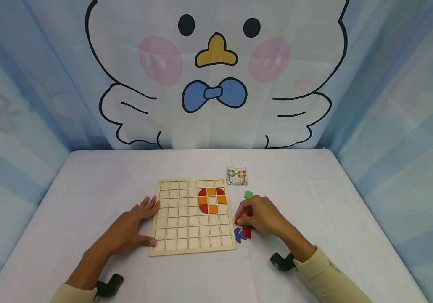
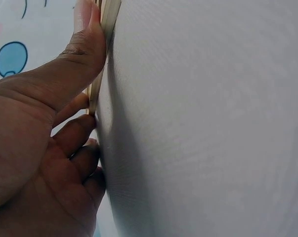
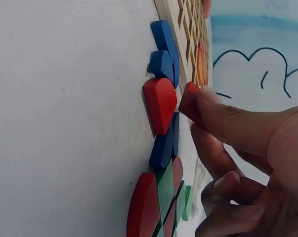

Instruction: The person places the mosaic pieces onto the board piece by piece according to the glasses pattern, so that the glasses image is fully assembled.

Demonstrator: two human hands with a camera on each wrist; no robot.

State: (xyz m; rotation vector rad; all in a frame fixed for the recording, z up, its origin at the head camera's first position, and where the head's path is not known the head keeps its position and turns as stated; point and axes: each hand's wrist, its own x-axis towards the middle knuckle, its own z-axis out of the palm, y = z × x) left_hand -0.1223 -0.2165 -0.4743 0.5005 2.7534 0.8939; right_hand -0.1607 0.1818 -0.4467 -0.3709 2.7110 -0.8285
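Observation:
A pale wooden grid board (image 1: 182, 242) lies flat on the table. Several red and orange pieces fill cells in its upper right part, arranged around one bare cell. My left hand (image 1: 130, 229) rests along the board's left side, fingertips against the upper edge and thumb at the lower corner. To the right of the board, thumb and index finger of my right hand (image 1: 262, 215) pinch a small red block (image 3: 190, 101), held just above the loose pieces. Beneath it in the right wrist view are another red block with a rounded end (image 3: 161, 106) and blue blocks (image 3: 162, 37).
A small printed pattern card (image 1: 237, 176) lies beyond the board's upper right corner. One green piece (image 1: 248, 194) sits below that card. More red and green pieces (image 3: 166, 192) are clustered under my right hand. A white cloth (image 1: 99, 181) covers the table.

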